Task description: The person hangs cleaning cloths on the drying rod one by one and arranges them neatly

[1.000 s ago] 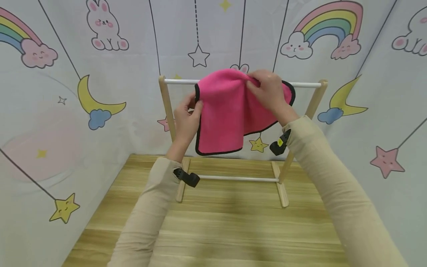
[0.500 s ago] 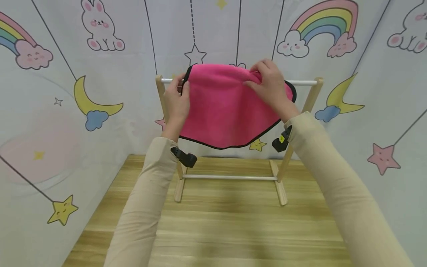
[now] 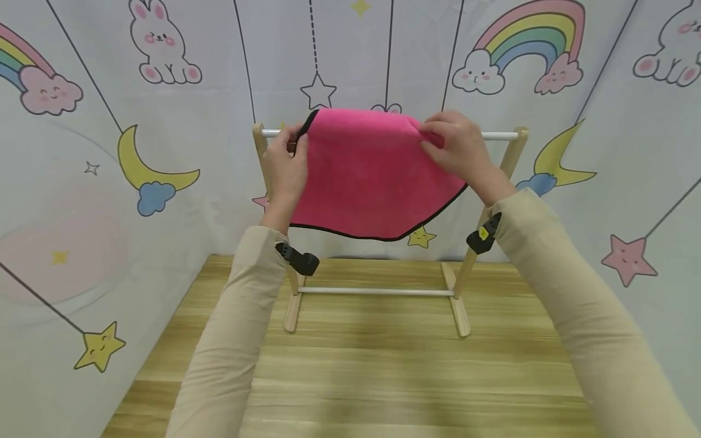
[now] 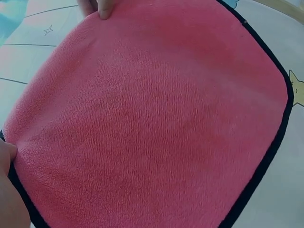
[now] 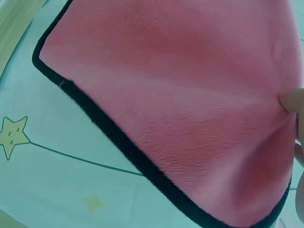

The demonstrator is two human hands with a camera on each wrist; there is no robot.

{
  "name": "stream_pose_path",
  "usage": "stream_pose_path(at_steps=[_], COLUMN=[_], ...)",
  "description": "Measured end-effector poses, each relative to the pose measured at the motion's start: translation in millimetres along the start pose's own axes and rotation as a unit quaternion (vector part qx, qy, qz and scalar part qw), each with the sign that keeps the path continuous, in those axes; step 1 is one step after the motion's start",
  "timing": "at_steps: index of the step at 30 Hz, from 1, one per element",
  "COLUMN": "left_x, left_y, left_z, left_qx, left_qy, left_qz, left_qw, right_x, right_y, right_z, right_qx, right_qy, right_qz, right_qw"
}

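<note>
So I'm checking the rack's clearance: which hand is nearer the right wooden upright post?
Right. The right hand pinches the pink black-edged cloth near the right wooden upright post; the left hand grips the cloth's far corner.

Pale backdrop walls printed with rainbows, bunnies, moons and stars, light wood-grain tabletop

Looking like a staged play corner or nursery-themed recording booth: standing on a wood-grain surface, enclosed by fabric backdrops showing cartoon rainbows, bunnies, moons and stars, holding a small wooden rack.
</note>
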State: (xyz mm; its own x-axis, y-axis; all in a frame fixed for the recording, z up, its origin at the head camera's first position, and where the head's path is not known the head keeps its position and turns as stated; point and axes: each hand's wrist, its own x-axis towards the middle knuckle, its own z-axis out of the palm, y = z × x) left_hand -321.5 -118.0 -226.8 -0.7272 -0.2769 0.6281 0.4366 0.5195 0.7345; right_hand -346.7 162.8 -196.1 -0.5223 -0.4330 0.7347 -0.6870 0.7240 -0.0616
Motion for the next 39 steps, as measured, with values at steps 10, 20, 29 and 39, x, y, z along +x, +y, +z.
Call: stream_pose_path(at_steps=[10, 20, 29, 39], left_x=[0.5, 0.2, 0.3, 19.1], left_y=[14.0, 10.7, 1.0, 11.2], left_z=[5.3, 8.7, 7.1, -0.3], left_qx=[0.025, -0.013, -0.042, -0.086], left_qy=[-0.007, 0.008, 0.015, 0.113], left_qz=[-0.024, -0.068, -0.061, -0.024], left_qw=[0.9994, 0.9976, 0.9971, 0.9895], right_x=[25.0, 5.8, -14.6, 12.2], right_y=[3.8, 23.1, 34.2, 22.1], right_z=[-12.6, -23.3, -30.4, -26.8], right_qx=[-0.061, -0.015, -0.008, -0.018], right_qy=[0.121, -0.056, -0.027, 0.017], right_qz=[0.014, 0.164, 0.060, 0.112], right_qw=[0.991, 0.985, 0.998, 0.993])
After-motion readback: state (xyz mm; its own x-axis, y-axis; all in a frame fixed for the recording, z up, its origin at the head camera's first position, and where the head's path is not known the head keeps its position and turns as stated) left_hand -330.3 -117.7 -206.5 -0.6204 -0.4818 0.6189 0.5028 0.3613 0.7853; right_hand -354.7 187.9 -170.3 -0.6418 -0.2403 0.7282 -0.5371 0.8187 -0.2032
